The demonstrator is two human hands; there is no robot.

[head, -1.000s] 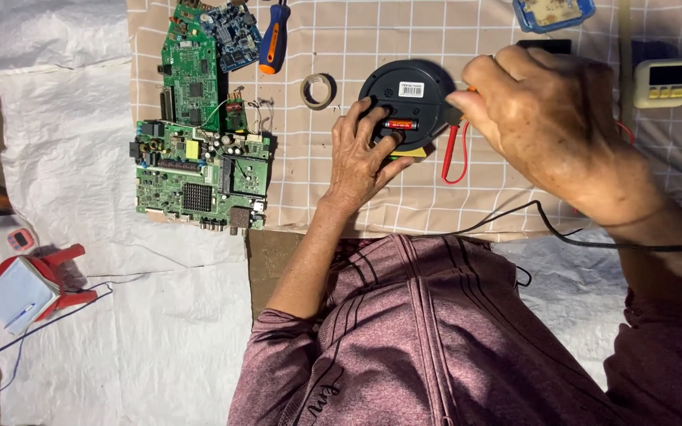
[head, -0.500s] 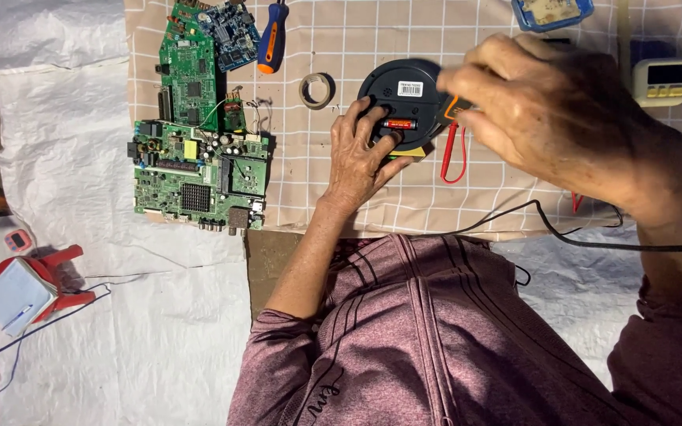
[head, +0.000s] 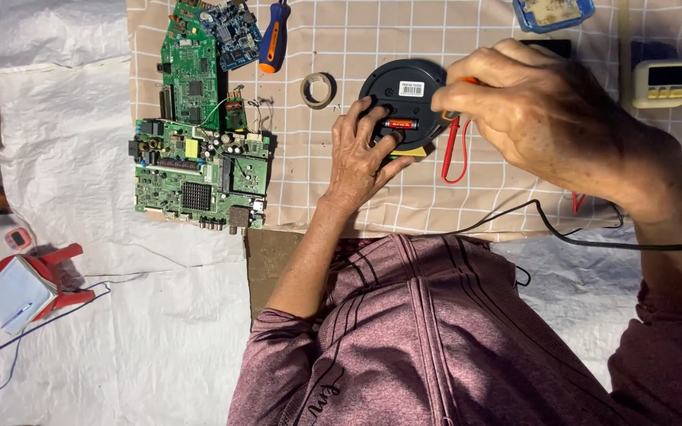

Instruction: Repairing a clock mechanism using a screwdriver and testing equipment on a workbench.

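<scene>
- We see our left hand (head: pixel 362 155) resting on the lower left edge of a round black plastic device (head: pixel 406 106), fingers curled over its rim and pressing it down onto the beige checked cloth (head: pixel 404 39) that covers the work surface.
- The device lies back side up near the top middle of the cloth, with a white sticker near its top and a small red and gold cylindrical battery (head: pixel 400 124) sitting in an open slot at its middle.
- Our right hand (head: pixel 530 106) is closed in a narrow pinch around a slim red and orange probe (head: pixel 455 132), its tip just at the right edge of the device beside the battery.
- A black cable (head: pixel 562 235) trails across the lower edge of the cloth under our right forearm.
- To the left of the device lie a small roll of tape (head: pixel 318 89), an orange and blue handled screwdriver (head: pixel 275 35) and two green circuit boards (head: pixel 199 158).
- A pale yellow square timer (head: pixel 661 83) sits well apart at the right edge.
</scene>
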